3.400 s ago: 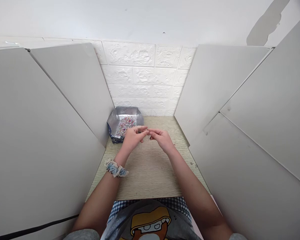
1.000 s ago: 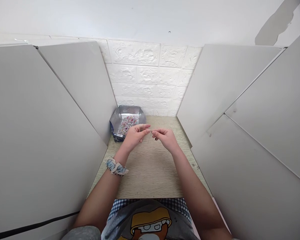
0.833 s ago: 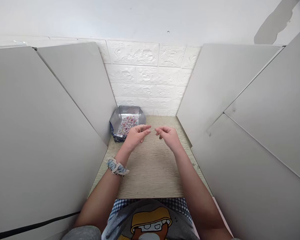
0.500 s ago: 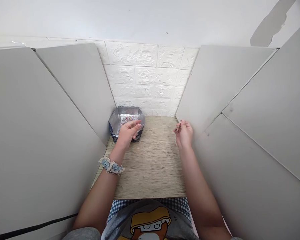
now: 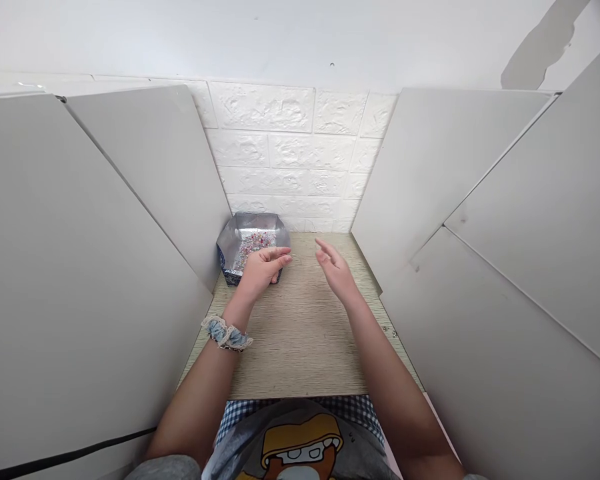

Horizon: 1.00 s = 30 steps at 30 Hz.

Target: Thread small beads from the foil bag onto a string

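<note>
My left hand (image 5: 261, 268) hovers over the wooden table (image 5: 300, 333), right in front of a silvery open box (image 5: 229, 239) filled with small coloured beads (image 5: 254, 241). Its thumb and forefinger are pinched together; what they hold is too small to make out. A blue scrunchie (image 5: 227, 333) sits on that wrist. My right hand (image 5: 335, 268) is a short way to the right, above the table's middle, with fingers stretched out and nothing visible in them. The two hands are apart.
Grey partition panels (image 5: 105, 267) stand close on the left, and further grey panels (image 5: 480, 300) close on the right. A white brick-pattern wall (image 5: 290, 160) closes the back. A few tiny bits (image 5: 387, 329) lie at the table's right edge.
The hands were pinched together at the middle, then parted. My right hand swung out to the right panel, came back toward the middle and spread its fingers. My left hand stayed by the box.
</note>
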{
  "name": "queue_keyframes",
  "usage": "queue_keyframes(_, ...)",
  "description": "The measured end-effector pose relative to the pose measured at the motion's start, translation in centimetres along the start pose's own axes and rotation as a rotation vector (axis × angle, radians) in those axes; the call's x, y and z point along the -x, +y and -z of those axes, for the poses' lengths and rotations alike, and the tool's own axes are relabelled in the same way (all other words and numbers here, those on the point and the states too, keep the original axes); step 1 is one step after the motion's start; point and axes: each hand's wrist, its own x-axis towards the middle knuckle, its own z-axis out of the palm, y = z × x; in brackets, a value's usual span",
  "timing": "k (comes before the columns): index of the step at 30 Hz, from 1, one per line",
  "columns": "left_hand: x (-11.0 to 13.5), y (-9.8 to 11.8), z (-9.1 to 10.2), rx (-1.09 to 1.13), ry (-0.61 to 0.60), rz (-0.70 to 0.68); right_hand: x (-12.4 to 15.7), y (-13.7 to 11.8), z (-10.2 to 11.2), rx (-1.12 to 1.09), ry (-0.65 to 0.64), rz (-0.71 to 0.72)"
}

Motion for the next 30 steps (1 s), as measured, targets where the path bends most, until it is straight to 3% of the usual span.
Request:
queue_keyframes(3,0.2,0.2,-0.1,-0.033,-0.015,0.001,0.4,-0.5,-0.7,-0.155,-0.229,-0.094)
queue_keyframes(5,0.3,0.3,-0.1,-0.037,-0.001,-0.003,0.5,-0.6,-0.8,-0.187,-0.257,-0.140)
queue_keyframes(12,0.0,-0.1,0.1,-0.055,0.035,-0.010,-0.4,-0.1,0.6,-0.364,0.063,-0.220)
queue_keyframes(18,-0.2,0.0,0.4,-0.084,0.069,0.004,-0.7,1.0,2.0,-0.603,0.215,-0.248)
queue_keyframes(21,-0.2,0.2,0.7,-0.082,0.126,-0.023,-1.1,1.9,2.9,-0.470,0.461,-0.245)
queue_keyframes(24,-0.2,0.3,0.9,-0.090,0.156,-0.046,-1.2,1.9,2.8,-0.156,0.643,-0.185)
queue_keyframes(27,-0.1,0.2,0.6,-0.112,0.127,-0.020,-0.5,0.9,1.4,0.065,0.532,0.047)
queue_keyframes(30,0.1,0.2,0.1,-0.137,0.059,0.000,0.5,-0.4,-0.5,0.009,0.130,0.151)
